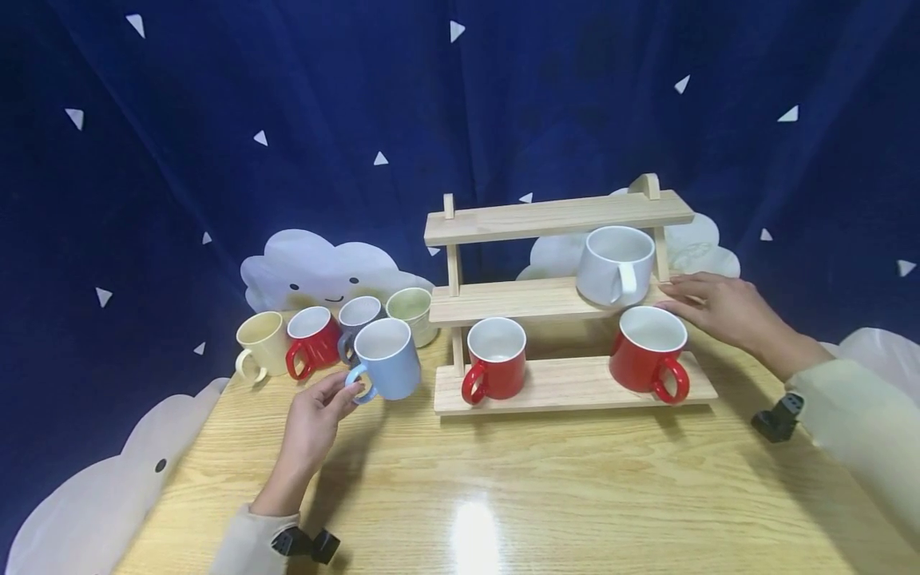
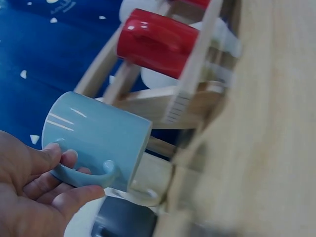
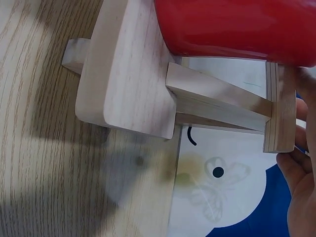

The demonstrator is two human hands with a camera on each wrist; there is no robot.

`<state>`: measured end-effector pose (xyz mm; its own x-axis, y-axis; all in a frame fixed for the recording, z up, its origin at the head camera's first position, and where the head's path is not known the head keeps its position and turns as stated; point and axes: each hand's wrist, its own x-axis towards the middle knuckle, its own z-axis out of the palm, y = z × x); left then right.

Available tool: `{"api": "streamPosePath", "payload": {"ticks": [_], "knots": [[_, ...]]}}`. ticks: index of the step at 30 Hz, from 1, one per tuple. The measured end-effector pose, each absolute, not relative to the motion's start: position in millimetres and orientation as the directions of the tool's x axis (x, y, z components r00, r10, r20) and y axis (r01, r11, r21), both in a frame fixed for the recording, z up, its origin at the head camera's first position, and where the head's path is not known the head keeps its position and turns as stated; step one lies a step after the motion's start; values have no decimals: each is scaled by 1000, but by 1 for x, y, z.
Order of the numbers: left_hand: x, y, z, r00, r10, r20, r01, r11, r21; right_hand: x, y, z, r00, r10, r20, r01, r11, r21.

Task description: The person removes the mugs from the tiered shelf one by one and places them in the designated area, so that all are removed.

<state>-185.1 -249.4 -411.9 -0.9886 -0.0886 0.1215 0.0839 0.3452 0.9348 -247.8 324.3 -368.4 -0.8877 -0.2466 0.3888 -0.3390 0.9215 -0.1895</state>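
Note:
My left hand (image 1: 316,419) pinches the handle of a light blue mug (image 1: 394,369), which is upright in front of other mugs and left of a three-tier wooden shelf rack (image 1: 517,300). In the left wrist view, thumb and fingers close on the handle of the blue mug (image 2: 98,133). At the rack's right side my right hand (image 1: 726,310) grips the end of the middle shelf, as the right wrist view also shows at the shelf end (image 3: 281,113). A white mug (image 1: 604,275) stands on that shelf. Two red mugs (image 1: 506,382) occupy the bottom shelf.
On the wooden table (image 1: 546,495), left of the rack, stand a cream mug (image 1: 269,351), another red mug (image 1: 327,343), a dark grey-blue mug (image 1: 352,315) and a pale green mug (image 1: 424,329). Behind them hangs a navy curtain (image 1: 345,96) with white triangles and clouds.

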Motion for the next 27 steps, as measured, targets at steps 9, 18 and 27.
{"api": "streamPosePath", "payload": {"ticks": [9, 18, 27], "knots": [[-185, -247, -441, -990, -103, 99, 60, 330, 942, -249, 326, -369, -890, -249, 383, -342, 918, -200], [-182, -244, -453, -990, -99, 104, 62, 363, 930, -247, 324, -368, -870, -271, 412, -371, 910, -184], [-182, -236, -460, -990, -94, 102, 66, 325, 943, -246, 323, -368, -877, -262, 403, -360, 914, -190]]}}
